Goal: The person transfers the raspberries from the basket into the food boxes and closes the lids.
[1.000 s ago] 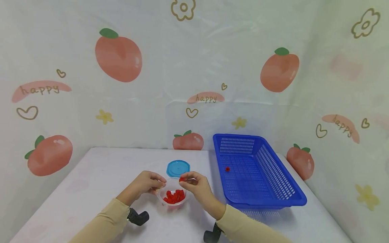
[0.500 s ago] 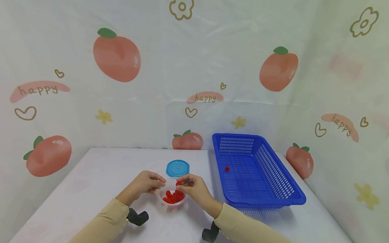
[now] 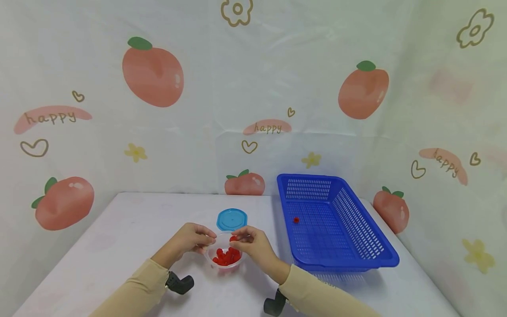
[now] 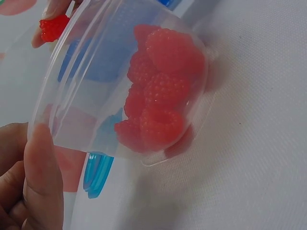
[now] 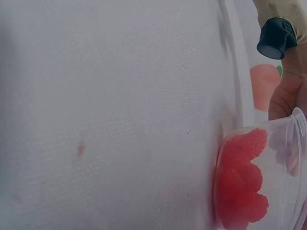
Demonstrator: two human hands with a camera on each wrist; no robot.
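A clear round plastic container (image 4: 103, 81) stands on the white table with several red raspberries (image 3: 227, 256) piled in its bottom. At the container's left side, my left hand (image 3: 192, 237) pinches the rim, its thumb along the outer wall in the left wrist view. Between the fingertips of my right hand (image 3: 256, 247) is a single raspberry (image 4: 53, 28), held above the far right part of the container's mouth. The right wrist view shows the container (image 5: 283, 177) from the side, the pile reaching partway up, but not the right hand's fingers.
A blue lid (image 3: 232, 219) lies flat just behind the container. To the right stands a large blue mesh basket (image 3: 344, 267) with one raspberry (image 3: 296, 220) near its left side. A patterned cloth (image 3: 190, 171) hangs behind the table (image 3: 130, 229).
My right hand has shifted a little left, bringing its raspberry from the container's right rim to over the opening. The left hand has stayed at the rim.
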